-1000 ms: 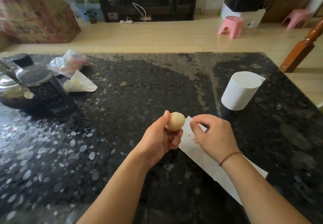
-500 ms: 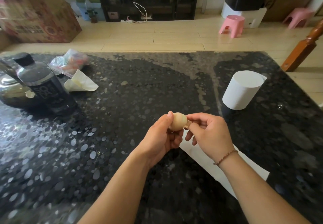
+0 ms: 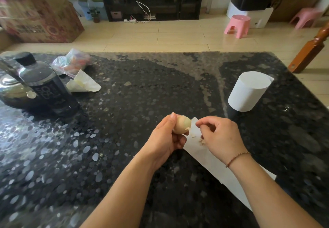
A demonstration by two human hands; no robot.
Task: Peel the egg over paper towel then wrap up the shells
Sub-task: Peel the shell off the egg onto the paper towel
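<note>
— Did anything move?

— Yes. Half a second ago the right hand [image 3: 219, 137] was touching the egg [image 3: 182, 127]. Now it has pulled away to the right and hangs over the paper towel [image 3: 211, 163].

— Is that hand holding something?

— Its thumb and first finger are pressed together at the tips, and the other fingers are curled. If there is a bit of shell in the pinch, it is too small to see.

— Where is the egg?

— The left hand [image 3: 166, 138] holds it up above the counter [image 3: 124, 121], at the far corner of the paper towel. The thumb is on the far side and the fingers wrap under it. Some shell sticks out loose on the right side of the egg.

— And the peeled bits?

— A few shell pieces [image 3: 193, 135] lie on the paper towel, just by the right hand.

— What else is on the counter?

— A white paper roll [image 3: 249, 91] stands far right. A dark bottle [image 3: 46, 83] stands far left with a shiny pot [image 3: 10, 92] beside it. A plastic bag [image 3: 74, 62] and a folded paper [image 3: 83, 82] lie behind the bottle.
</note>
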